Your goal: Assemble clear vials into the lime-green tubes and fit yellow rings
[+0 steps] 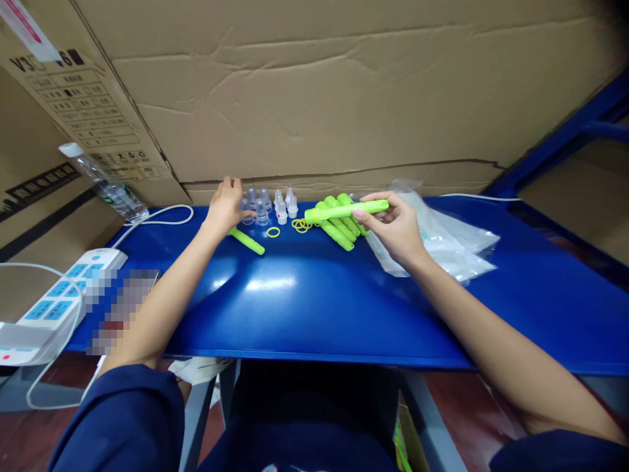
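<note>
My right hand (393, 226) pinches a long green tube (344, 210) and holds it level above a pile of several green tubes (339, 226). My left hand (226, 203) reaches to a cluster of several small clear caps (268, 204) at the back of the blue table (314, 301), its fingers curled at the nearest cap. One loose green tube (247, 241) lies just below that hand. Yellow rubber rings (301, 225) lie between the caps and the pile, one ring (273, 231) apart.
Clear plastic bags (442, 242) lie under and right of my right hand. A white power strip (63, 288) with cable sits at the left edge, a plastic bottle (105, 183) leans at back left. Cardboard boxes (314, 92) wall off the back.
</note>
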The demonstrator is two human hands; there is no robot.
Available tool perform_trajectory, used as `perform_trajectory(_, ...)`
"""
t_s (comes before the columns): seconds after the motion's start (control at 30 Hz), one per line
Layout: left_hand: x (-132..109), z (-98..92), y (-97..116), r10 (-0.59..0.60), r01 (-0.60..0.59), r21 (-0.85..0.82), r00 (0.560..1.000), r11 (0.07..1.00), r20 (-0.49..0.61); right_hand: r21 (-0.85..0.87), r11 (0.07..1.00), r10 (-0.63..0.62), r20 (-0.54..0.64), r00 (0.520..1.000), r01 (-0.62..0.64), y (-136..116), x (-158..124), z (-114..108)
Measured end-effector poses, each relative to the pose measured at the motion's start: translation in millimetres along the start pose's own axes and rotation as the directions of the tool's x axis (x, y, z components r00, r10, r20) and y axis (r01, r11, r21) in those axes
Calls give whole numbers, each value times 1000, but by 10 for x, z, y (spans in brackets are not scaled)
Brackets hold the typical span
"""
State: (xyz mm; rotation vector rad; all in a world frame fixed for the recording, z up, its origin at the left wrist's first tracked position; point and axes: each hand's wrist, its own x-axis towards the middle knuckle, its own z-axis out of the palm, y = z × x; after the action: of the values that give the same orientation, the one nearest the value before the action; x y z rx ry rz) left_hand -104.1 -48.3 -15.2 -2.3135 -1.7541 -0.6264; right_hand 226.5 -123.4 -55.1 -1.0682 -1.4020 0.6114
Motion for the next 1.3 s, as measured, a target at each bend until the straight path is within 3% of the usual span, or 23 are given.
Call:
perform_trajectory(0.03, -68, -28, 138, 85, -86, -22, 996, 996, -32, 47, 998, 33, 12, 999, -33, 7, -19, 30)
perform_trajectory(0.1, -174, -48, 427, 195, -185, -217, 980, 958, 26, 134, 986, 93, 43, 995, -98, 12, -58, 91)
perform_trajectory(0.17, -234, -34, 669, 303, -229, -410, 945, 883, 125, 210, 966, 139, 71, 988, -151, 12, -89, 139)
perform_trajectory(0.27, -267, -11, 839, 391, -241, -565, 907, 789, 158, 297, 932, 180, 116, 977, -207, 17, -95, 163)
perform_trajectory(0.37, -296, -10, 822, 432, -244, -645, 889, 724, 149, 353, 894, 232, 162, 959, -276, 37, -66, 156)
perform_trajectory(0.53, -355, 27, 745, 434, -229, -686, 890, 690, 139, 417, 843, 294, 173, 940, -340, 62, -50, 175)
perform_trajectory(0.77, -285, 172, 675, 431, -202, -697, 887, 688, 169, 350, 882, 291, 123, 949, -316, 30, -94, 180)
perform_trajectory(0.9, -236, 318, 632, 380, -238, -586, 916, 775, 130, 241, 944, 199, 129, 971, -225, -23, -180, 227)
perform_trajectory(1.0, -188, 429, 608, 354, -265, -587, 935, 765, 40, 151, 980, 112, 127, 986, -131, -72, -294, 320)
perform_trajectory(1.2, -78, 483, 605, 468, -423, -529, 882, 736, -55, 94, 995, -25, 26, 999, 22, -80, -425, 483)
perform_trajectory(1.3, -72, 476, 674, 423, -411, -489, 901, 770, -92, 35, 997, -69, -1, 998, 69, -62, -432, 507)
